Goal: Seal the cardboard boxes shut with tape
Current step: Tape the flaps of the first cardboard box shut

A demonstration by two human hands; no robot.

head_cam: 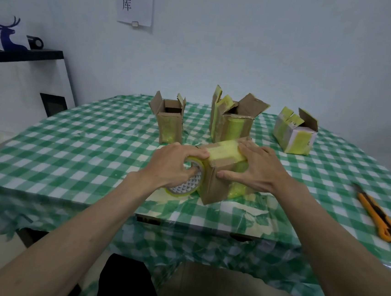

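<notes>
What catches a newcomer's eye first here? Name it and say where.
Centre front, the left hand grips a tape roll against a closed cardboard box, which the right hand presses down. Behind stand three open boxes; an orange utility knife lies at the right on the green checked tablecloth.

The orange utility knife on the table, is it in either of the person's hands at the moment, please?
No, the utility knife lies alone on the tablecloth, while the left hand grips the tape roll and the right hand holds the box.
</notes>
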